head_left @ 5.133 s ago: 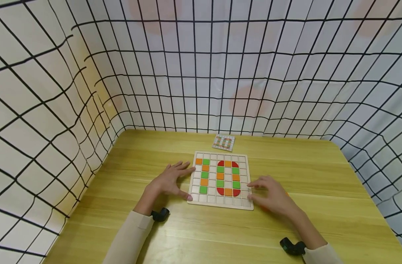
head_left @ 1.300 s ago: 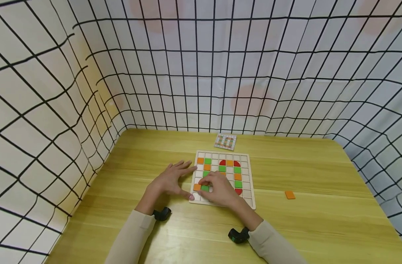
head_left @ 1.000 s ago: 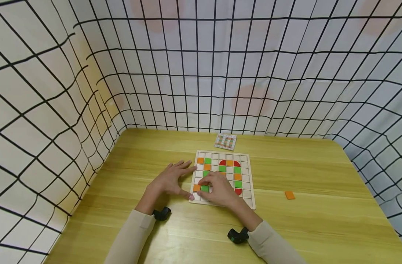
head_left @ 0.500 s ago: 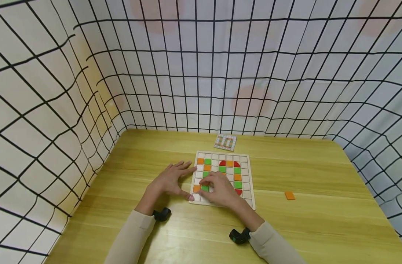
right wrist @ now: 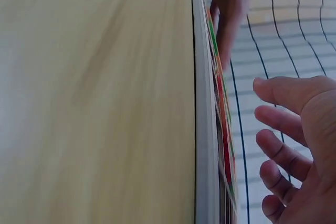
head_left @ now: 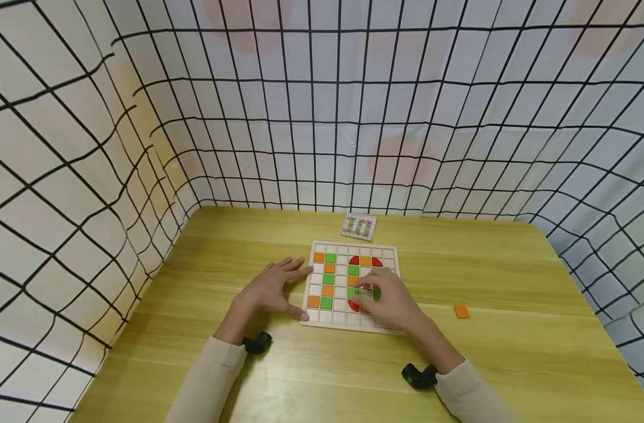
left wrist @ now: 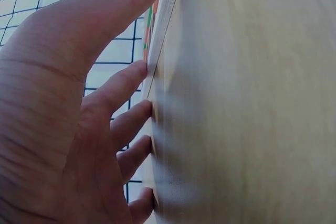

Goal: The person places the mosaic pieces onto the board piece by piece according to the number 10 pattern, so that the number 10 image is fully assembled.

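Observation:
A square wooden grid board (head_left: 340, 306) lies on the table, its cells partly filled with orange, green and red tiles. Fingers and thumb spread, my left hand (head_left: 269, 292) touches the board's left edge; the left wrist view has its fingertips on the table along that side. An orange tile (head_left: 313, 302) sits in the lower left, beside a green tile (head_left: 326, 303). Above the right half of the board hovers my right hand (head_left: 392, 299), covering part of the ring of tiles. In the right wrist view, its thumb and fingers are apart with nothing between them.
A loose orange tile (head_left: 462, 311) lies on the table right of the board. Behind the board is a small card (head_left: 358, 227) printed with a coloured grid pattern. White walls with black grid netting (head_left: 322, 106) enclose the table's back and sides.
An orange tile now sits left of the lowest green tile, a cell bare 5.1 seconds ago. My right hand has left that spot and moved right. My left hand stays put.

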The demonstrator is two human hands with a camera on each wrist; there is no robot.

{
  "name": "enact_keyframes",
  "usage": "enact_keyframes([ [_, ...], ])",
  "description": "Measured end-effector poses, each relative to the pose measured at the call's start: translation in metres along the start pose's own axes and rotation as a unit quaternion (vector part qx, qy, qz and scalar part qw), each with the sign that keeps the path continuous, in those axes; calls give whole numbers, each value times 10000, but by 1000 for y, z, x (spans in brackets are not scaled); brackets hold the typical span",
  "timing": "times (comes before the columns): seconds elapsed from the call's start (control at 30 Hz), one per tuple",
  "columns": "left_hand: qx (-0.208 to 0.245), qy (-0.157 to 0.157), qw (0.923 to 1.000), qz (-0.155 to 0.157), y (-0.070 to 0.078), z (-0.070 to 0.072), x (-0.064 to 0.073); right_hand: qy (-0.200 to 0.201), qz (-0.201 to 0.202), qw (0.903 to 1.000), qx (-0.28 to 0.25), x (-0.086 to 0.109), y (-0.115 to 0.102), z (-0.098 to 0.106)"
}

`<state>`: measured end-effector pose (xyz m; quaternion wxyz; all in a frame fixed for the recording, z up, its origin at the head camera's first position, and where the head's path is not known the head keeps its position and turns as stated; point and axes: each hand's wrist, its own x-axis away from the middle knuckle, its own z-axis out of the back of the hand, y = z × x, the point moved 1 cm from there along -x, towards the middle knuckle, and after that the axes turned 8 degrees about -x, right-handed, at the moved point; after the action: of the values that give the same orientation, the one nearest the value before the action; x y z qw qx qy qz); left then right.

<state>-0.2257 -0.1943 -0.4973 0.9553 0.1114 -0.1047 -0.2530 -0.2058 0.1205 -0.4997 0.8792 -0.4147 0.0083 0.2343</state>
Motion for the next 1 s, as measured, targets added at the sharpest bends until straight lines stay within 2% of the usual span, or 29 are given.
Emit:
enact_keyframes([
  [0.37, 79, -61, 9999, -11, 0, 1, 1, 254, -344, 9985, 346, 39, 42, 54],
  [0.67, 73, -34, 10000, 5, 1, 0, -1, 455, -117, 9961, 744, 63, 73, 93],
  [0.83, 91, -33, 10000, -15, 0, -1, 0, 366, -90, 9960, 809, 78, 86, 107],
  [1.0, 44, -48, 10000, 18, -1, -2, 0, 152, -354, 9969, 682, 89, 95, 116],
])
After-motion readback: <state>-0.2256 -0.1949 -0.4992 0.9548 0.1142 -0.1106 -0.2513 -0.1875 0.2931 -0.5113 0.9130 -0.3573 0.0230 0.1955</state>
